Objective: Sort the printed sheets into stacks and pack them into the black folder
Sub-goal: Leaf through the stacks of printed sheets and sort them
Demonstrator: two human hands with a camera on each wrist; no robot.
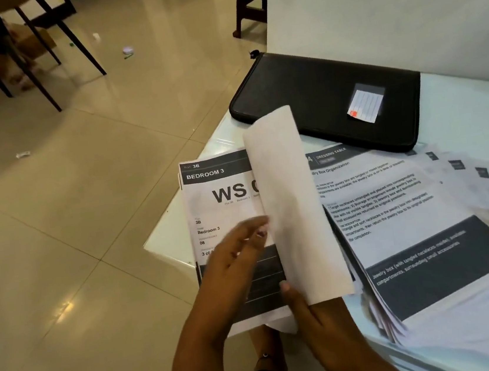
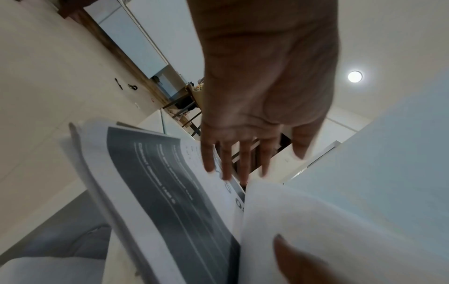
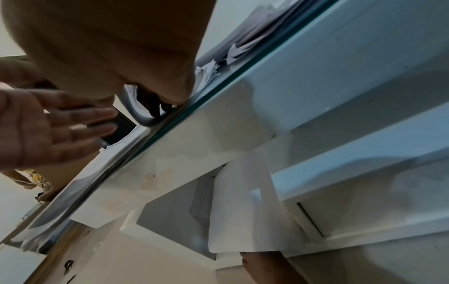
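A black zip folder [image 1: 318,96] lies shut at the back of the white table, with a small label card on its cover. In front of it lies a stack headed "BEDROOM 3" [image 1: 217,201] at the table's left corner. A second stack on jewelry box organization [image 1: 400,212] lies to its right. My right hand [image 1: 294,296] pinches the lower edge of one sheet [image 1: 292,207], which stands lifted with its blank back showing. My left hand [image 1: 258,230] hovers open over the BEDROOM 3 stack [image 2: 157,182], fingers straight [image 2: 226,163] beside the raised sheet [image 2: 328,230].
More sheets [image 1: 476,175] lie fanned out along the table's right side. The BEDROOM 3 stack overhangs the table's near edge [image 3: 267,96]. Left of the table is tiled floor [image 1: 85,205] with small litter and dark chair legs [image 1: 45,55]. A white wall rises behind the folder.
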